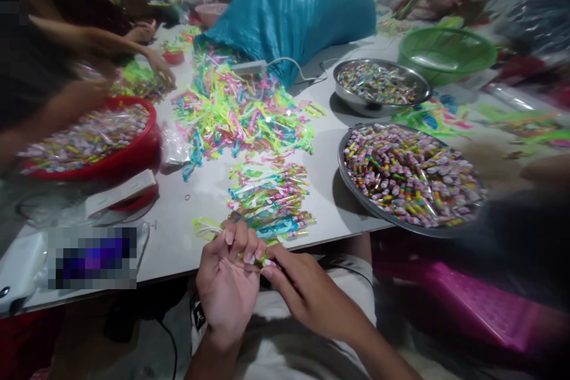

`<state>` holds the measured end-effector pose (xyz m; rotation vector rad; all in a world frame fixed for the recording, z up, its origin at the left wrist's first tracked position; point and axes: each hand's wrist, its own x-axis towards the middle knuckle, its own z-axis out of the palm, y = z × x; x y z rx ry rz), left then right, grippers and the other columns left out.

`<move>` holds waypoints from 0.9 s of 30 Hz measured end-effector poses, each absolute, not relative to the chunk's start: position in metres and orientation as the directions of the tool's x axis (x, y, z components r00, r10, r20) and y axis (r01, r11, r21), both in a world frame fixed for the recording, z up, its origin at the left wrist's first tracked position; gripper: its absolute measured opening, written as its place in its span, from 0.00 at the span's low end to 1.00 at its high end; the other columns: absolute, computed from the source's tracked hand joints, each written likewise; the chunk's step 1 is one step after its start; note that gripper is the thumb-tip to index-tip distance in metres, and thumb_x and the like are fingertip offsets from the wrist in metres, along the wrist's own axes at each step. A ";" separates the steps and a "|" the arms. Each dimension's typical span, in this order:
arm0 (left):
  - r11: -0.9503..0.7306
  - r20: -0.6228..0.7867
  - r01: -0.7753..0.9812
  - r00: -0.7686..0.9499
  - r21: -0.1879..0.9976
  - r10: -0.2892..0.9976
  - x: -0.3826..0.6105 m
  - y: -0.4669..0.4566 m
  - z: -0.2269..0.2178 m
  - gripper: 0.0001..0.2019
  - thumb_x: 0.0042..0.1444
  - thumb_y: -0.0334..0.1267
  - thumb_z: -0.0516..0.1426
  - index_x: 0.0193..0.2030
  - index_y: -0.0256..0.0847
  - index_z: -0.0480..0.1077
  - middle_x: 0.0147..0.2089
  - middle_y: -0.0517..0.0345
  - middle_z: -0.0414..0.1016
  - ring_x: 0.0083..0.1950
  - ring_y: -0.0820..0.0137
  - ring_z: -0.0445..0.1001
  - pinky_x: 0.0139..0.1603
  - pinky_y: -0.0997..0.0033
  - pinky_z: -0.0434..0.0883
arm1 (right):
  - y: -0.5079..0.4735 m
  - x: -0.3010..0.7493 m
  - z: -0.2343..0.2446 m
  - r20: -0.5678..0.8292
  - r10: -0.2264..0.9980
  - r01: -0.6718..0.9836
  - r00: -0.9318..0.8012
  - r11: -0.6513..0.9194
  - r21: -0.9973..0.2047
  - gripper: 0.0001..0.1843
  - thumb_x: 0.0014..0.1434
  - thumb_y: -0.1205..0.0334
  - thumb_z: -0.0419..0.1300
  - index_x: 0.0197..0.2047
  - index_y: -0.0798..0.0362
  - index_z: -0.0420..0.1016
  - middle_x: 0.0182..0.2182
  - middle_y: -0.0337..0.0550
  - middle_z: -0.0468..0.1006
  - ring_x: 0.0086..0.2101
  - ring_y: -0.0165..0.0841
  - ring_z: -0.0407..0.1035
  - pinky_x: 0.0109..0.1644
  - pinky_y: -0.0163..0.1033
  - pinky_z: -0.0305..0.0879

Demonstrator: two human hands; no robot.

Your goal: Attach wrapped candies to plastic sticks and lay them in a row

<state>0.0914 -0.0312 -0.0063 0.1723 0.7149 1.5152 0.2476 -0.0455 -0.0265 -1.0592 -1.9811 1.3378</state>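
Observation:
My left hand [231, 276] is palm up at the table's front edge, fingers curled over a slim wrapped candy stick. A yellow-green plastic piece [207, 228] pokes out past its fingers on the left. Thumb and forefinger of my right hand [303, 285] pinch the other end of the same candy stick [268, 262], where a bit of yellow-green and white shows; the fingers hide most of it. Just beyond lies a stacked row of similar candy sticks [269, 193] with coloured plastic pieces. Behind the row spreads a loose heap of bright plastic pieces [244, 110].
Steel bowls [342, 169] of small wrapped candies stand right, with a green basket [447, 50] behind. A red basin [154, 136] is at left, near another person's hands [161, 68]. A big blue bag [307, 6] rests at the back. A pink plastic stool [485, 303] is lower right.

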 end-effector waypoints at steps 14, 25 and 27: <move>-0.059 0.030 -0.083 -0.314 0.995 0.949 0.007 0.033 -0.066 0.22 0.64 0.59 0.48 0.54 0.46 0.67 0.51 0.53 0.78 0.60 0.61 0.78 0.62 0.59 0.75 | 0.009 0.320 -0.059 0.026 0.845 0.567 -0.534 0.380 -0.731 0.15 0.81 0.54 0.47 0.60 0.48 0.70 0.52 0.49 0.71 0.53 0.39 0.67 0.59 0.46 0.65; 0.083 -0.012 0.665 -0.111 0.742 0.994 -0.010 0.249 -0.082 0.22 0.60 0.51 0.63 0.51 0.35 0.74 0.50 0.49 0.78 0.48 0.68 0.75 0.57 0.62 0.72 | 0.025 0.326 -0.082 0.152 0.867 0.698 -0.475 0.476 -0.534 0.12 0.78 0.60 0.53 0.59 0.48 0.73 0.54 0.50 0.72 0.56 0.45 0.64 0.60 0.55 0.68; 0.091 -0.011 0.732 -0.113 0.675 0.994 -0.001 0.266 -0.085 0.24 0.58 0.52 0.65 0.51 0.35 0.72 0.50 0.49 0.77 0.49 0.67 0.74 0.57 0.62 0.71 | 0.017 0.340 -0.082 0.202 0.888 0.701 -0.414 0.452 -0.552 0.13 0.77 0.61 0.53 0.60 0.46 0.72 0.55 0.49 0.72 0.57 0.44 0.64 0.60 0.52 0.68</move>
